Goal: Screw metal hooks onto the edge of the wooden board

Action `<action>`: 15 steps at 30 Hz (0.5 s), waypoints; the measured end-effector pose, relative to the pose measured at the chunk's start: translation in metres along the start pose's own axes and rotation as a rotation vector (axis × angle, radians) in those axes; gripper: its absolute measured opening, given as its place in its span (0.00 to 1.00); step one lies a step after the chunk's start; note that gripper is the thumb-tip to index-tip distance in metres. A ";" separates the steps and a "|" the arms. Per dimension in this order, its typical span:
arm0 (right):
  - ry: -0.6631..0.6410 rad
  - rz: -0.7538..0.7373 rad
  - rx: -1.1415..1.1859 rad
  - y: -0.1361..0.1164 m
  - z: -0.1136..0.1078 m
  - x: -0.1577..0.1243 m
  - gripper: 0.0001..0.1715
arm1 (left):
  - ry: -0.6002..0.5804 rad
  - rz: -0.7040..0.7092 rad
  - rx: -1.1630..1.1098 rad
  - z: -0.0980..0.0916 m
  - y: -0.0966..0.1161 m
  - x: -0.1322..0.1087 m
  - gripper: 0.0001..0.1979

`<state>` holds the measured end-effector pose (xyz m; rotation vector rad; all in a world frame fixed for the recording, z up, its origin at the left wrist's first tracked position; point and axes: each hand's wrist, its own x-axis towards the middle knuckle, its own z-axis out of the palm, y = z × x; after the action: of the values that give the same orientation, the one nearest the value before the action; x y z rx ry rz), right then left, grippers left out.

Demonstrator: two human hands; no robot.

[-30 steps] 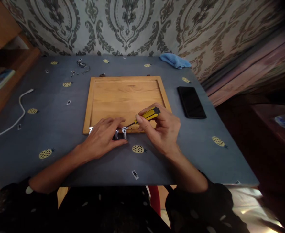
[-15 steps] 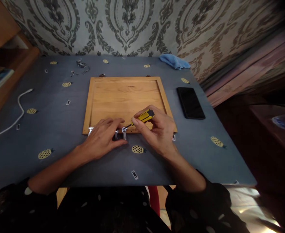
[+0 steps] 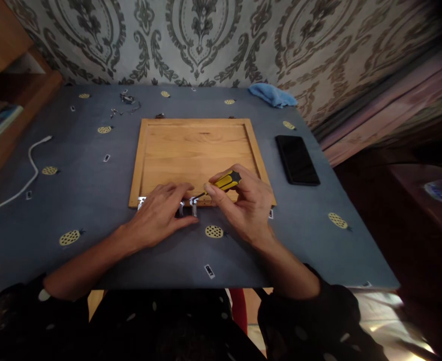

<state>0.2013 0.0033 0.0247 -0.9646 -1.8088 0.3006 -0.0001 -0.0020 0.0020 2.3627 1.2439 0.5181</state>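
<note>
A light wooden framed panel (image 3: 196,150) lies flat on the table. Along its near edge sits a shiny metal fitting (image 3: 194,206), largely covered by my left hand (image 3: 161,210). The fingers of that hand curve over the fitting and the panel's edge, with the thumb stretched along the near side. My right hand (image 3: 245,205) grips a yellow and black screwdriver (image 3: 226,181) by its handle. Its shaft slants down to the left, and the tip meets the right end of the fitting. Any screw under the tip is too small to make out.
A black phone (image 3: 298,159) lies right of the panel, and a blue cloth (image 3: 273,95) at the back. Small metal parts (image 3: 128,99) are scattered at the back left. A white cable (image 3: 32,160) runs along the left, near a wooden shelf (image 3: 43,93).
The view has shifted very slightly. Both hands, the screwdriver and the metal fitting keep nearly the same places on the panel.
</note>
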 end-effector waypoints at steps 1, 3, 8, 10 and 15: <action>0.012 -0.005 0.029 0.000 -0.001 0.000 0.08 | 0.003 -0.005 0.002 0.000 0.000 0.000 0.26; 0.050 0.014 0.082 -0.001 -0.003 0.000 0.06 | 0.001 -0.006 0.011 0.000 0.000 0.000 0.26; 0.067 0.103 0.098 -0.002 -0.006 0.000 0.07 | 0.002 0.008 0.019 0.000 0.001 0.001 0.29; 0.039 0.059 0.084 -0.002 -0.007 0.000 0.09 | 0.013 0.009 0.019 0.001 0.001 0.001 0.29; -0.028 0.051 0.049 0.000 -0.009 0.001 0.08 | 0.017 0.016 0.024 0.000 0.003 -0.001 0.26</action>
<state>0.2087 0.0016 0.0295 -0.9781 -1.7957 0.3898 0.0018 -0.0043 0.0035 2.3945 1.2460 0.5330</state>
